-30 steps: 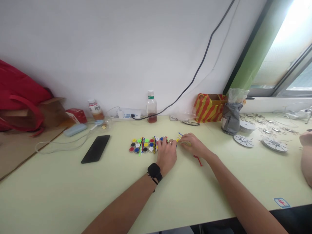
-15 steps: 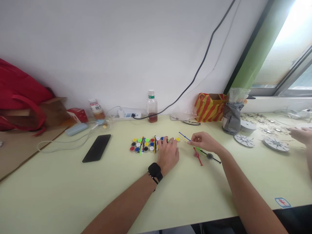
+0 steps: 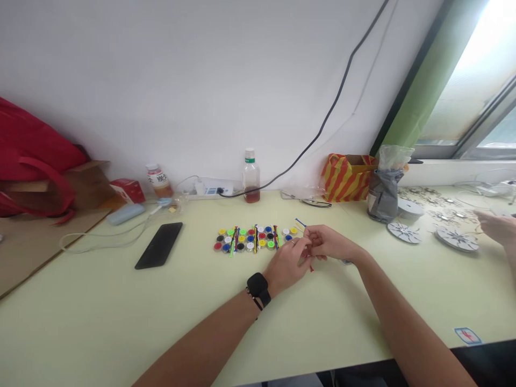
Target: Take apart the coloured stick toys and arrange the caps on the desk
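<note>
My left hand (image 3: pixel 287 264), with a watch on its wrist, is closed and meets my right hand (image 3: pixel 328 242) fingertip to fingertip just above the table. The tip of a thin red plastic stick (image 3: pixel 312 269) pokes out below the joined fingers; the rest of it is hidden. Beside them lie rows of small round discs (image 3: pixel 250 246) with coloured centres, split by bundles of coloured plastic sticks (image 3: pixel 255 239). A blue stick (image 3: pixel 300 222) and a yellow stick (image 3: pixel 299 227) lie just past my fingers. A round piece (image 3: pixel 346 262) is mostly hidden by my right wrist.
A black phone (image 3: pixel 159 246) lies to the left. Along the wall stand a bottle (image 3: pixel 251 180), a power strip (image 3: pixel 217 189), a striped bag (image 3: pixel 347 177) and a grey bag (image 3: pixel 382 196). White slotted discs (image 3: pixel 456 238) lie right, near another person's hand (image 3: pixel 497 224).
My left hand has left the disc rows and moved right to meet my right hand, which shifted slightly left and down. The red stick is off its former spot and between my fingers.
</note>
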`<state>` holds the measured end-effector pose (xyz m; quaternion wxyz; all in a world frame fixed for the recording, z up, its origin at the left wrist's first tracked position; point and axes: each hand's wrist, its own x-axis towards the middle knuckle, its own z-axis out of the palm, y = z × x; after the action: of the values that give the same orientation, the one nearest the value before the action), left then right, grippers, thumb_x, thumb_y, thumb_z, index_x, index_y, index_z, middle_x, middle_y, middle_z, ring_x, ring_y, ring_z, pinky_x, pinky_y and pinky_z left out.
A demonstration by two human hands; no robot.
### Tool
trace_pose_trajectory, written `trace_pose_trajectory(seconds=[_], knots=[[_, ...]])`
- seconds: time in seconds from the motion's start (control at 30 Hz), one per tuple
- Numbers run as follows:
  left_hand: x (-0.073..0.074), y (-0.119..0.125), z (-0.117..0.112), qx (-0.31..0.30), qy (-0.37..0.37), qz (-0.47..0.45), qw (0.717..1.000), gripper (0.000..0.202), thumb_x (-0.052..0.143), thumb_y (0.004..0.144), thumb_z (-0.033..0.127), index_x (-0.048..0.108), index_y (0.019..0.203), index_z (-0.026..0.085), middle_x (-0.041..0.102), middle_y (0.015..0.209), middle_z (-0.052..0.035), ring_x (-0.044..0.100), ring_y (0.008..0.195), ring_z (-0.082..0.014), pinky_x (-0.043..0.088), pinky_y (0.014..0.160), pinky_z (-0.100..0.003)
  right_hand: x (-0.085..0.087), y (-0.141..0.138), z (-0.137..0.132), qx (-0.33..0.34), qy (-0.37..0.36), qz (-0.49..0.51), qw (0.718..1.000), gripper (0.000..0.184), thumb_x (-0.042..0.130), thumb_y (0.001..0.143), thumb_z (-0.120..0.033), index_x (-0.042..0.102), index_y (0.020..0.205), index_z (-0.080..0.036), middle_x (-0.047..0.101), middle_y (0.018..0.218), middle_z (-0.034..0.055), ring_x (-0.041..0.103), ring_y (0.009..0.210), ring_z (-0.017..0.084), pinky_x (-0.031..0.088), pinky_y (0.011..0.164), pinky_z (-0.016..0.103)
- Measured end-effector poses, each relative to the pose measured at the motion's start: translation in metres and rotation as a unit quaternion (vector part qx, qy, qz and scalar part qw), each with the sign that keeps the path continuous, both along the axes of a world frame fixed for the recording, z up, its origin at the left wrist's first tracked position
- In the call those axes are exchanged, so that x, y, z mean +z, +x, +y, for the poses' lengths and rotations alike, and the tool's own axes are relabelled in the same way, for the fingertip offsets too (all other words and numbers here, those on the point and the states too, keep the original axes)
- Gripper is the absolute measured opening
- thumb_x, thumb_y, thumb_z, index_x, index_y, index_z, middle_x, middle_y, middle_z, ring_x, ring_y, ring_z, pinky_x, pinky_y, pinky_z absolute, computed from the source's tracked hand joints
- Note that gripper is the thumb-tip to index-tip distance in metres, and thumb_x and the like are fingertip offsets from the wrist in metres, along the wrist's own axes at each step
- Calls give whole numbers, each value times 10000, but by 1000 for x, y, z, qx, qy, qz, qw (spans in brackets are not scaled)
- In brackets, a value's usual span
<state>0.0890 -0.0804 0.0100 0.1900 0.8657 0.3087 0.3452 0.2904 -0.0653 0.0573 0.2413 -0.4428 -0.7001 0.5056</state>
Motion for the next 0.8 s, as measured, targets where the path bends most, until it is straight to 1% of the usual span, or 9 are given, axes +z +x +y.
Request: trace_pose_trajectory(seconds=[0.1,0.2,0.3,0.4,0.47,0.53,0.67,0.73,0.8], knots=[[-2,-1,2,8,-13,9,1000,246,572,949,187,583,1191,231,708,1016,-61,673,949,-247,529,811,-363,-2,0,2,-33,24,-19,999,186,636,715,-194,561,884,-218,626,645,-42,546,507,118,416,477,230],[-5,-1,4,3,6,30,1000,349,627,910,176,576,1254,217,707,1072,-80,659,1018,-268,526,878,-392,-5,5,3,-66,32,-74,995,145,618,743,-216,597,886,-209,634,631,-34,531,466,112,404,458,230],[-8,0,5,-19,12,37,999,272,583,933,138,626,1190,214,705,1100,-89,651,1049,-259,524,906,-388,-7,10,3,-24,-21,-109,993,75,586,772,-233,614,832,-199,658,629,-12,528,437,112,415,446,236],[-9,0,7,-38,3,26,999,240,496,981,120,670,1116,216,706,1048,-78,660,993,-230,531,876,-359,-8,11,2,34,-60,-106,992,95,595,788,-245,630,859,-193,671,639,-5,552,448,124,433,445,242],[-8,0,7,-26,-4,4,1000,229,498,987,134,684,1093,215,699,1024,-73,662,953,-220,533,847,-347,-7,10,2,29,-51,-92,994,120,616,815,-276,626,904,-197,686,680,0,575,473,127,455,463,246],[-5,0,6,6,-8,-29,1000,203,522,978,150,689,1071,219,689,1001,-68,657,917,-215,533,823,-341,-4,9,2,-5,-26,-59,998,164,641,846,-333,596,945,-211,694,722,0,611,523,136,492,505,255],[-2,1,6,65,-13,-106,992,231,522,981,170,682,1138,225,664,973,-60,648,864,-194,545,816,-327,3,6,1,-71,28,58,995,364,753,820,-436,487,971,-240,719,910,30,663,659,154,543,599,291],[-3,1,7,84,-21,-141,986,238,525,976,166,687,1142,218,646,941,-52,649,833,-180,560,798,-312,5,4,0,-84,34,92,992,426,780,807,-466,475,1008,-246,714,1004,48,673,716,162,553,634,308],[-6,2,9,86,-30,-170,981,245,545,952,138,695,1131,215,636,929,-45,663,825,-168,580,797,-303,7,2,-1,-75,23,92,993,430,765,829,-486,510,1077,-245,708,997,48,674,755,170,567,685,331]])
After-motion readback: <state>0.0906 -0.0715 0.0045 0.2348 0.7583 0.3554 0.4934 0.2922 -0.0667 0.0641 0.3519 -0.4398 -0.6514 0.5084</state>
